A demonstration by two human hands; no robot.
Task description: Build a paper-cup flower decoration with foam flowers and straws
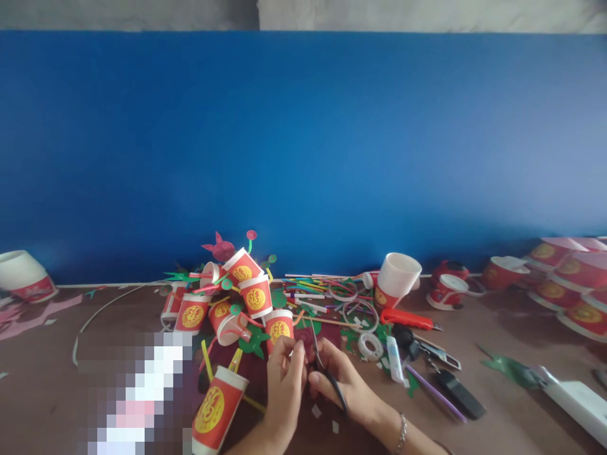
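Near the bottom centre, my left hand [287, 379] pinches a small dark red paper piece [305, 338] between thumb and fingers. My right hand [341, 379] is closed on black-handled scissors [337, 387], whose blades point up beside the paper. Just left of my hands stands a red and white paper cup [279, 327] with a yellow print. Another such cup [219, 407] leans nearer the front edge. Small pale scraps [316, 411] lie below my hands.
Decorated cups [256, 296] are heaped at centre left. Behind my hands are straws and markers [310, 305]. To the right lie a tape roll [370, 347], a glue tube [394, 359], an orange cutter [406, 318], keys, and stacked white cups [399, 275]. A blue panel [303, 145] rises behind.
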